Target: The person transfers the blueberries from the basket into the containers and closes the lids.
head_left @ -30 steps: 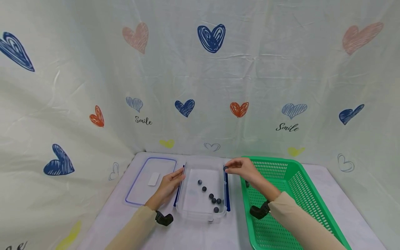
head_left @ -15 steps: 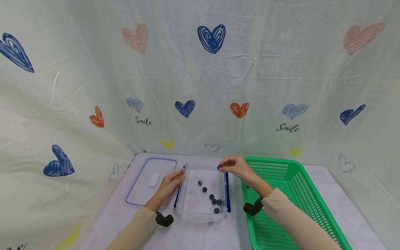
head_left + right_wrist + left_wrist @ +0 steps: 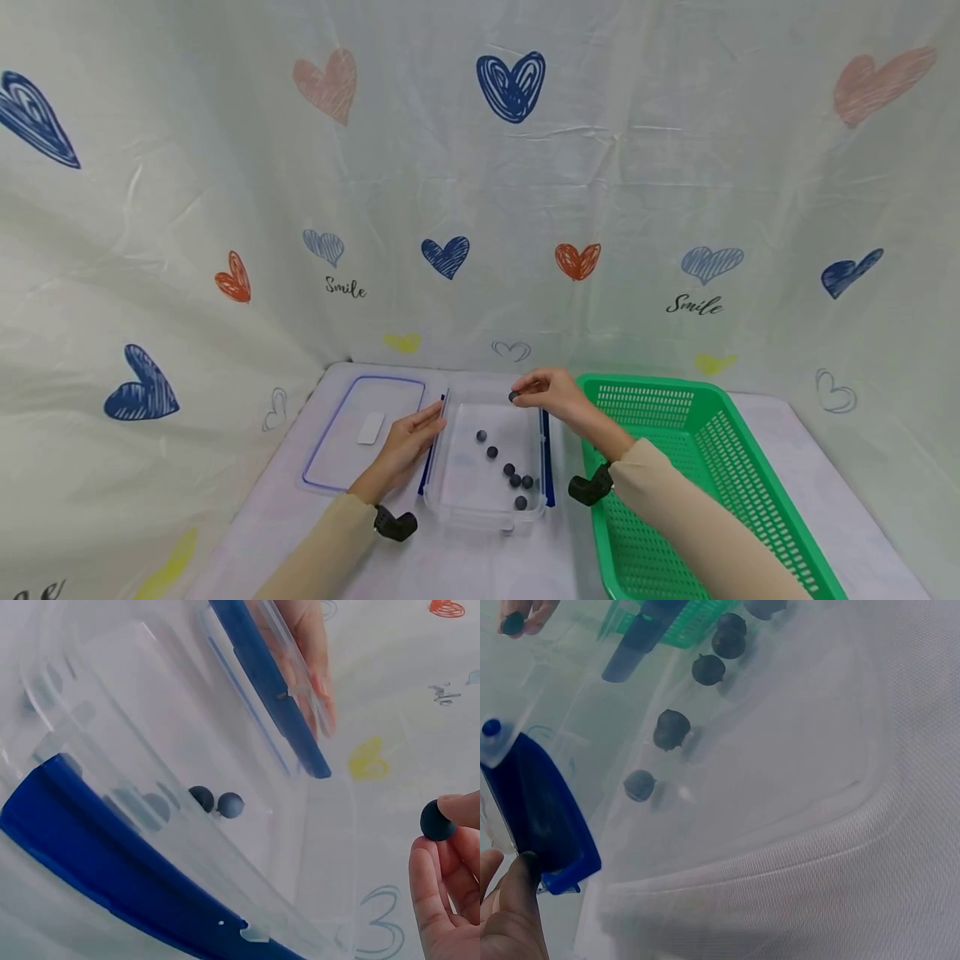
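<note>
A clear plastic box with blue side latches stands open-topped on the table. Several dark blueberries lie scattered on its floor, mostly towards the near right. My right hand pinches one blueberry between thumb and fingertips, above the box's far right part. At the box's left side, my left hand rests with fairly straight fingers against the wall by a blue latch. In the right wrist view, the left fingers show behind the opposite latch.
A green perforated basket stands right of the box, partly under my right forearm. Left of the box lies a clear lid with a blue edge and a white rectangle on it. A heart-printed curtain hangs behind the table.
My right hand has moved left from the box's right edge to over its far part, carrying the pinched blueberry. The left hand and the blueberries in the box have stayed put.
</note>
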Tool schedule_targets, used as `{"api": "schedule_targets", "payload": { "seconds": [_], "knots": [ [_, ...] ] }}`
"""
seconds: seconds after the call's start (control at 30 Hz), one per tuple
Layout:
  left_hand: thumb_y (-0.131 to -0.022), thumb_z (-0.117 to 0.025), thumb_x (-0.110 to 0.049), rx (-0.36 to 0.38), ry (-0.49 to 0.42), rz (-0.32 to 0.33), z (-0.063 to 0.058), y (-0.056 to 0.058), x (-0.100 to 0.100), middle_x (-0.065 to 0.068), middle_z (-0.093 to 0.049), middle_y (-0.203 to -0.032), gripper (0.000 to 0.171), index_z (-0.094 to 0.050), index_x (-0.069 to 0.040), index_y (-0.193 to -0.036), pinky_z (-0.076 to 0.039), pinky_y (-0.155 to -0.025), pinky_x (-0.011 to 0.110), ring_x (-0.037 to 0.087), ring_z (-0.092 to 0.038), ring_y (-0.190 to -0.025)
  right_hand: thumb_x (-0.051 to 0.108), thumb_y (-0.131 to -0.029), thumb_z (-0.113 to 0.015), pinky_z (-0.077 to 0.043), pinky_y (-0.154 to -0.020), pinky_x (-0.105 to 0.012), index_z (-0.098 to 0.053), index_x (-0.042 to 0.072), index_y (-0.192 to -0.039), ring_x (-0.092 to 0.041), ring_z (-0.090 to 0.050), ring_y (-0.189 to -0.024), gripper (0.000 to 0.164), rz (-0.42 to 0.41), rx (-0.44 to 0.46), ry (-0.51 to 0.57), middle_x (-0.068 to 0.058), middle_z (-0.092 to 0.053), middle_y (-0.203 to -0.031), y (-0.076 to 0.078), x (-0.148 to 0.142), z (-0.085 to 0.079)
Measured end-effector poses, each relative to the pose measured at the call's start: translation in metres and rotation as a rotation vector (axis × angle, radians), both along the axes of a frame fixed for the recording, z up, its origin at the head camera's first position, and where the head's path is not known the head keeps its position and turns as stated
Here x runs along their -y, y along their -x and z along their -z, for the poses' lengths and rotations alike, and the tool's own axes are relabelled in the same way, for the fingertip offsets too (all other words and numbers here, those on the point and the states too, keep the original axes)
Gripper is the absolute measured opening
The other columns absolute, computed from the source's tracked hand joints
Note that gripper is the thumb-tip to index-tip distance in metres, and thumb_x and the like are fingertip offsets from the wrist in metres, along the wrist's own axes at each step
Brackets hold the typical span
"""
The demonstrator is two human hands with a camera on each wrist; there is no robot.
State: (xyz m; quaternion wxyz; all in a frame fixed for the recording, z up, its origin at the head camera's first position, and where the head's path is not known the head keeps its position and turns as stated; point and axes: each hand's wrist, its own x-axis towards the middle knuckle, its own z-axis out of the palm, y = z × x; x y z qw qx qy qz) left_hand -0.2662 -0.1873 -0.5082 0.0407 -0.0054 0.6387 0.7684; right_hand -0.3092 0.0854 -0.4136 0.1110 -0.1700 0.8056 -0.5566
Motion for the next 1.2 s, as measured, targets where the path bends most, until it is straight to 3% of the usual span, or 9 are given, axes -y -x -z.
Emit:
{"api": "schedule_targets", "payload": {
  "seconds": [0.37, 0.63, 1.2],
  "knots": [
    [-0.087, -0.063, -0.013, 0.0, 0.012, 0.026, 0.0, 0.004, 0.0, 0.011, -0.035, -0.143, 0.055, -0.042, 0.0, -0.136, -0.036, -0.098, 0.024, 0.02, -0.033, -0.13, 0.011, -0.078, -0.074, -0.051, -0.08, -0.038, -0.07, 0.004, -0.093, -0.018, -0.063, -0.083, 0.018, -0.023, -0.024, -0.012, -0.007, -0.066, -0.094, 0.002, 0.019, 0.001],
    [-0.09, -0.059, -0.007, 0.01, 0.002, 0.068, -0.009, 0.001, 0.001, 0.014, -0.032, -0.144, 0.053, -0.037, 0.004, -0.137, -0.036, -0.098, 0.024, 0.023, -0.031, -0.13, 0.012, -0.077, -0.075, -0.051, -0.081, -0.041, -0.07, 0.006, -0.091, -0.017, -0.064, -0.082, 0.016, -0.01, -0.018, -0.029, -0.003, -0.065, -0.092, 0.005, 0.031, 0.001],
    [-0.085, -0.066, -0.018, -0.003, 0.047, 0.003, 0.002, 0.003, 0.001, 0.011, -0.038, -0.141, 0.058, -0.043, -0.001, -0.135, -0.034, -0.101, 0.032, 0.021, -0.036, -0.128, 0.008, -0.075, -0.075, -0.053, -0.07, -0.033, -0.07, 0.005, -0.086, -0.016, -0.063, -0.075, 0.013, -0.064, -0.119, -0.074, -0.004, -0.065, -0.087, 0.004, 0.05, 0.013]
  ]
}}
